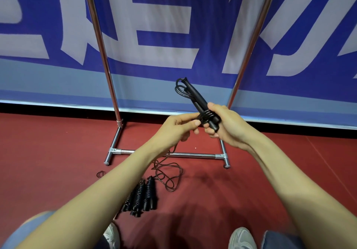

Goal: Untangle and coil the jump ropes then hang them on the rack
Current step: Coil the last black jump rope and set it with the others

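Before the rack [116, 102], the right hand [226, 127] grips a jump rope's 2 black handles [197, 98] while the left hand [177, 129] pinches its cord [168, 173] trailing to the floor [58, 152] beside coiled ropes [141, 196].

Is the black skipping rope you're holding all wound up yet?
Partly wound. A few turns of thin black cord wrap the two black handles, but the rest trails loose onto the red floor.

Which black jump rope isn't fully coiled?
The black jump rope gripped by left hand and right hand: its loose cord trails to the red floor; the bundles there are fully wrapped.
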{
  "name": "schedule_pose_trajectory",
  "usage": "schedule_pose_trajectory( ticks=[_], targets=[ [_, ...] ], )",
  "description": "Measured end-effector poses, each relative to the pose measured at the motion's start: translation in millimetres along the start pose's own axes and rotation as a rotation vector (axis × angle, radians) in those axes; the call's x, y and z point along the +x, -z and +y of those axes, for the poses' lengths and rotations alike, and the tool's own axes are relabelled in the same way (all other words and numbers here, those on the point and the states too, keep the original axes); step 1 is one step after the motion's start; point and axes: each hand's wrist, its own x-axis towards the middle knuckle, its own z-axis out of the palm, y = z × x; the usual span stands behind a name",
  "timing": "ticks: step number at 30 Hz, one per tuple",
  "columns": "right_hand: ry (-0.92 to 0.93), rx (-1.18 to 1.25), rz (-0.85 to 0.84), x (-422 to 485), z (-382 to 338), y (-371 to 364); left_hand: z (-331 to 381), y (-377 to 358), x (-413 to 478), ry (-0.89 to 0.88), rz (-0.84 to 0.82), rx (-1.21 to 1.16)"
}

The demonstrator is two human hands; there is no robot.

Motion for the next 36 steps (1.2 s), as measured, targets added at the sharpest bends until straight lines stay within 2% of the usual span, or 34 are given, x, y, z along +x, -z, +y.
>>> schedule_pose_trajectory(
  ticks=[3, 13, 17, 19, 21, 23, 27, 29, 31, 33, 36],
  targets=[
    [-0.011, 0.058, -0.055, 0.1, -2.0, 0.9, -3.5, -1.3, 1.5, 0.019, 0.017, -0.065],
    [0.119, -0.088, -0.180, -4.3, -1.2, -0.6, -5.1, 0.8, 3.5, 0.070, 0.033, -0.161],
    [0.172, 0.002, -0.046, -5.9, -2.2, -1.2, 3.6, 13.3, 3.1, -0.025, -0.027, 0.147],
    [0.186, 0.070, 0.016, -7.5, -5.7, 1.4, 5.6, 22.2, 3.6, -0.001, -0.089, 0.275],
    [0.182, 0.118, 0.019, -12.2, -11.8, 4.4, 5.9, 29.8, 1.5, 0.039, -0.176, 0.295],
    [0.153, 0.119, -0.055, -18.8, -16.6, 5.6, 5.8, 36.8, 0.4, 0.066, -0.204, 0.309],
    [-0.047, -0.084, -0.337, -27.3, -10.6, 1.1, 9.0, 57.6, -1.7, 0.072, -0.116, 0.390],
    [-0.203, -0.220, -0.477, -26.9, -5.4, 0.1, 11.4, 61.5, -2.4, 0.074, -0.243, 0.451],
    [-0.350, -0.405, -0.547, -25.9, -0.6, 0.4, 14.6, 54.6, -2.2, 0.113, -0.305, 0.502],
    [-0.418, -0.618, -0.519, -21.0, 5.1, 0.1, 17.5, 45.5, 1.1, 0.112, -0.289, 0.574],
    [-0.285, -1.066, -0.330, -8.3, 14.3, 0.1, 18.3, 26.0, 1.1, 0.032, -0.160, 0.671]
  ],
)
